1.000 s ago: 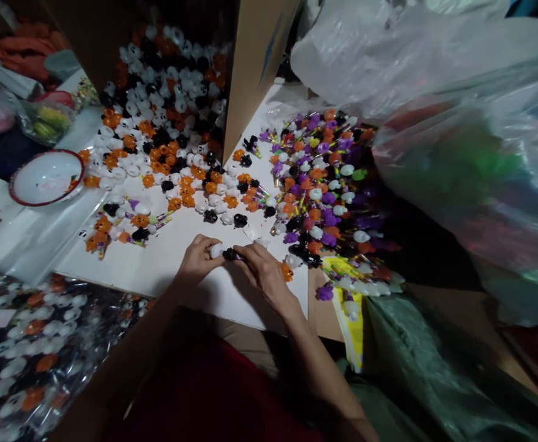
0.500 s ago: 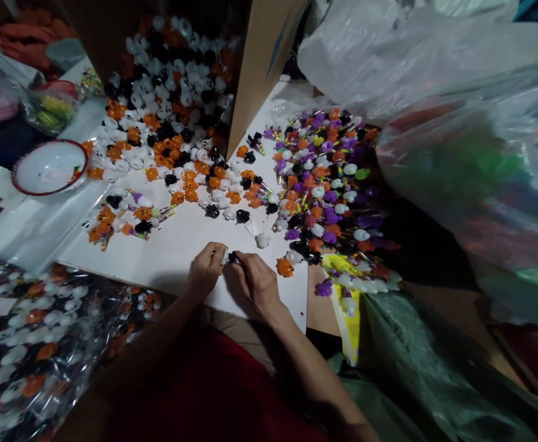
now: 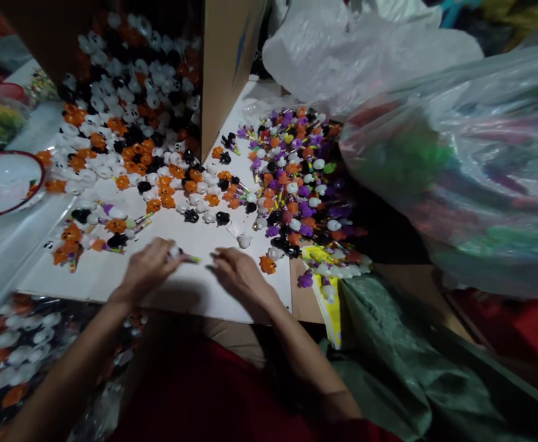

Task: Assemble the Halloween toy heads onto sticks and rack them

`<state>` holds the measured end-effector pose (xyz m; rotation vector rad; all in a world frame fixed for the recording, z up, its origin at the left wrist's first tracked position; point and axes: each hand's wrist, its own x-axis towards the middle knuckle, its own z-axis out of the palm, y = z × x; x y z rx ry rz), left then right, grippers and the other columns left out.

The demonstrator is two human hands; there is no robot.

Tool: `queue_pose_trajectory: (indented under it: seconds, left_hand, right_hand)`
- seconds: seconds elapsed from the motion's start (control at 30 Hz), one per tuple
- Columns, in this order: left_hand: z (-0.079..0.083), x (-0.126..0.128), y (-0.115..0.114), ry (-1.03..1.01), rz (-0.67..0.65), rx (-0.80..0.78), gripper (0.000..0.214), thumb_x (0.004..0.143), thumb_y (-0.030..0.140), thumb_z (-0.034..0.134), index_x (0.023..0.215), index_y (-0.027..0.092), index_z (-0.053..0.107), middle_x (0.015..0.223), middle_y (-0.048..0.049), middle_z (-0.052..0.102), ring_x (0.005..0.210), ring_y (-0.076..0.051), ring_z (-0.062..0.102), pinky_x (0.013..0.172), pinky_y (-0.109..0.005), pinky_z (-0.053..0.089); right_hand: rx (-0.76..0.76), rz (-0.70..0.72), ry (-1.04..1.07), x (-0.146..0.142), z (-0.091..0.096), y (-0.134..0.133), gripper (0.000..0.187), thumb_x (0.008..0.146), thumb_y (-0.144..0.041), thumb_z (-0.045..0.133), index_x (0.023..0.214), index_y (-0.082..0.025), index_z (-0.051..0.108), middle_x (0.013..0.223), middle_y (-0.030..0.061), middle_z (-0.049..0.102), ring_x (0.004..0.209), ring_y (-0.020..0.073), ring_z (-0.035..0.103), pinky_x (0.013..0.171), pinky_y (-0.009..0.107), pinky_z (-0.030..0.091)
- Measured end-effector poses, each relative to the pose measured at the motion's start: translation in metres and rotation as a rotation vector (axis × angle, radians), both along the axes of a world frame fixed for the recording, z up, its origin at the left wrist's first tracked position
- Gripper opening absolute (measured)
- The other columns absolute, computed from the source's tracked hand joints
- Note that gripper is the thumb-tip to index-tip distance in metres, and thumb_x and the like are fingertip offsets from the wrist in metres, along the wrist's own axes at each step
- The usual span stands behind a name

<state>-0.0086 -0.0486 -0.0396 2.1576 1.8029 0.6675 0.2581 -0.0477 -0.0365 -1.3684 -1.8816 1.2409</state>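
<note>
Over a white board [image 3: 89,279], left hand [image 3: 146,267] grip around a white-headed, green-tipped stick toy [image 3: 183,256]; right hand [image 3: 238,276] grip spread

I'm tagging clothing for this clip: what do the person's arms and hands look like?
Both forearms are bare, with no sleeve, glove, watch or ring visible on the left hand or right hand, though motion blur softens detail. A red garment shows below the arms.
</note>
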Motion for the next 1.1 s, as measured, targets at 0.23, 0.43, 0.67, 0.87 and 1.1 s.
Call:
queue_pose_trajectory:
  seconds: [0.23, 0.43, 0.67, 0.87, 1.1]
  left_hand:
    - [0.011, 0.091, 0.081, 0.394, -0.135, 0.060, 0.036, 0.089, 0.011, 0.043, 0.122, 0.014, 0.057, 0.133, -0.0186, 0.052, 0.123, -0.034, 0.047, 0.099, -0.049, 0.040]
    - [-0.003, 0.142, 0.110, 0.252, -0.296, -0.149, 0.022, 0.089, 0.011, 0.047, 0.103, 0.012, 0.065, 0.103, -0.0156, 0.065, 0.106, -0.031, 0.058, 0.097, -0.046, 0.041]
    - [-0.014, 0.104, 0.039, -0.886, 0.081, -0.472, 0.043, 0.073, 0.049, 0.069, 0.098, 0.014, 0.064, 0.075, -0.0039, 0.063, 0.063, -0.014, 0.059, 0.061, -0.029, 0.050]
    - [-0.022, 0.104, 0.009, -1.215, 0.226, -0.487, 0.048, 0.073, 0.059, 0.067, 0.086, 0.013, 0.068, 0.066, 0.0004, 0.058, 0.049, -0.006, 0.043, 0.045, -0.020, 0.032]
    - [-0.017, 0.103, 0.005, -1.206, 0.345, -0.489, 0.053, 0.075, 0.066, 0.061, 0.081, 0.014, 0.068, 0.061, 0.0012, 0.054, 0.049, -0.007, 0.041, 0.043, -0.020, 0.028]
  right_hand:
    - [0.408, -0.126, -0.757, 0.069, 0.001, 0.067, 0.026, 0.092, -0.015, 0.046, 0.103, -0.014, 0.069, 0.104, 0.0165, 0.063, 0.099, 0.0277, 0.055, 0.086, 0.039, 0.041]
    - [0.511, 0.088, -0.832, 0.069, -0.015, 0.113, 0.023, 0.090, -0.012, 0.048, 0.090, -0.015, 0.071, 0.105, 0.0154, 0.063, 0.105, 0.0279, 0.051, 0.100, 0.047, 0.031]
    - [0.366, -0.273, 0.041, 0.049, 0.014, 0.055, 0.020, 0.095, -0.035, 0.048, 0.104, -0.019, 0.057, 0.091, 0.0054, 0.064, 0.079, 0.0164, 0.060, 0.075, 0.030, 0.048]
    - [0.161, -0.059, 0.126, 0.009, 0.009, 0.007, 0.015, 0.087, -0.027, 0.054, 0.098, -0.019, 0.061, 0.089, 0.0040, 0.066, 0.077, 0.0145, 0.063, 0.068, 0.026, 0.048]
    - [0.062, -0.185, 0.274, 0.014, 0.013, 0.007, 0.014, 0.084, -0.031, 0.062, 0.089, -0.019, 0.063, 0.090, 0.0054, 0.069, 0.081, 0.0163, 0.066, 0.075, 0.029, 0.052]
